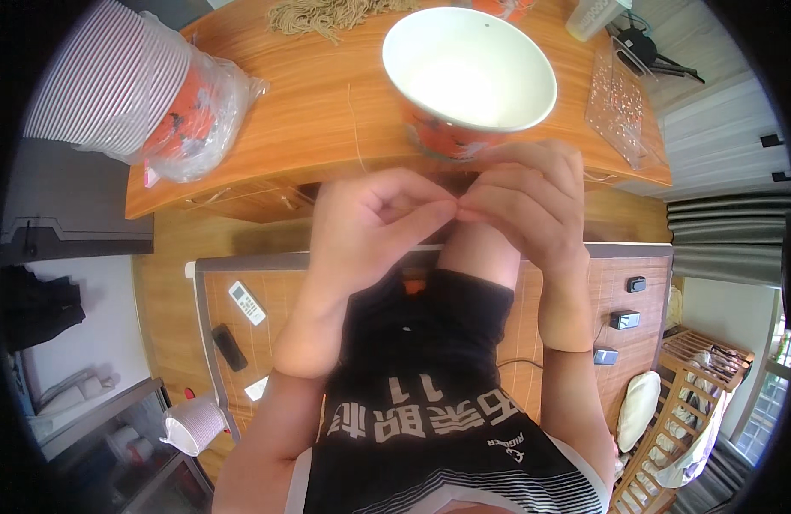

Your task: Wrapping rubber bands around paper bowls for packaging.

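Note:
My left hand (370, 227) and my right hand (537, 206) meet in front of the table's near edge, above my lap. Thumb and fingers of each are pinched, and the fingertips touch. Whatever sits between them is too small to make out. Just beyond my right hand stands a large paper bucket (438, 135), white inside and orange-red outside, its mouth open toward me. A thin pale thread (354, 120) lies on the wooden table and runs toward my left hand; whether it reaches the fingers I cannot tell. Tan strings (323, 15) lie bundled at the table's far side.
A tall stack of paper buckets (113, 81), partly wrapped in clear plastic, leans at the table's left. On the right lie a clear speckled sheet (618, 107) and a translucent cup (591, 19). A remote control (247, 302) and a phone (230, 347) rest beside me.

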### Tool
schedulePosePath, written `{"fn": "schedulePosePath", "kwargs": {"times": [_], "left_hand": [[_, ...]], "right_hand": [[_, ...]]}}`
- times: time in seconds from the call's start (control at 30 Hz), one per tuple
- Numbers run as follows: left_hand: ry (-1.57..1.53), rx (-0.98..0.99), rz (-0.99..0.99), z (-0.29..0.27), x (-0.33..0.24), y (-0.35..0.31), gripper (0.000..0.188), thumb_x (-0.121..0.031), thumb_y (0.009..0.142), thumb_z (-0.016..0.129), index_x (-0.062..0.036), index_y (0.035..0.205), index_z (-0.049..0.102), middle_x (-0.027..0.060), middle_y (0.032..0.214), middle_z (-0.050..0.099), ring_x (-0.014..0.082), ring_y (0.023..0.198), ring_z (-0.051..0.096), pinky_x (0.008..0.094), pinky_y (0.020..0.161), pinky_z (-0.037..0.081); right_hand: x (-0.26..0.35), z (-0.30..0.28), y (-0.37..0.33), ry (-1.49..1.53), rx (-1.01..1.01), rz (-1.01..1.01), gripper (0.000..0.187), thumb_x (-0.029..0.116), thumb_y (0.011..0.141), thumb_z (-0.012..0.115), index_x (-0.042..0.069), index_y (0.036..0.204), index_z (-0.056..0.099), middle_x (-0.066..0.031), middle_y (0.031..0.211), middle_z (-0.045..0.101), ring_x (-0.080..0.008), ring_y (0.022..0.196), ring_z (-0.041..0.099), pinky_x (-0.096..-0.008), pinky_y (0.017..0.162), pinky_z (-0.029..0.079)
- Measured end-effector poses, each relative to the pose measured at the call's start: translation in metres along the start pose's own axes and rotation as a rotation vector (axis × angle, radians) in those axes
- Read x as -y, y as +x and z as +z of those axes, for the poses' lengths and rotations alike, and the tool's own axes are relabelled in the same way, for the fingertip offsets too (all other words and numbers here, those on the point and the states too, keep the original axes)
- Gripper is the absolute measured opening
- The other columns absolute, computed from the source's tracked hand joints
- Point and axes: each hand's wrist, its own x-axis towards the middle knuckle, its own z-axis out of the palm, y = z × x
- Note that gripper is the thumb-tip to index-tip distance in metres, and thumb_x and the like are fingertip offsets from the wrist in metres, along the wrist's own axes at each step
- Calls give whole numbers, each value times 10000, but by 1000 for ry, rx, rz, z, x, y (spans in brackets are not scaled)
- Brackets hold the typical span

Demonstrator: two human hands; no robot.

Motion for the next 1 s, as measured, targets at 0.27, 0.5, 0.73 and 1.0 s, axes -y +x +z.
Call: {"fn": "schedulePosePath", "kwargs": {"times": [0.27, 0.5, 0.73, 1.0], "left_hand": [[50, 4, 128, 16, 1, -6, 83, -66, 889, 752, 6, 927, 738, 47, 851, 756, 66, 741, 691, 211, 650, 537], [550, -150, 535, 30, -4, -13, 122, -72, 821, 788, -84, 936, 749, 72, 719, 656, 199, 565, 604, 292, 524, 465], [642, -359, 705, 37, 1, -6, 127, -29, 807, 769, -76, 920, 734, 68, 681, 618, 205, 551, 587, 304, 509, 451], [384, -605, 500, 34, 32, 30, 72, -27, 879, 760, 25, 897, 714, -116, 580, 376, -20, 538, 307, 189, 489, 211]], "right_hand": [[-6, 6, -13, 34, -12, -80, 213, 262, 705, 733, 145, 877, 686, 38, 879, 649, -178, 978, 643, -346, 859, 459], [9, 17, -14, 149, -163, 80, 251, 307, 829, 738, 123, 738, 593, -14, 765, 596, -213, 740, 597, -357, 671, 415], [9, 20, 0, 3, -101, 232, 340, 324, 880, 734, 103, 668, 586, -38, 642, 573, -242, 611, 561, -340, 577, 375], [-23, 3, 14, -15, -212, 206, 303, 307, 972, 558, 114, 754, 641, -35, 782, 638, -267, 795, 599, -371, 726, 385]]}}
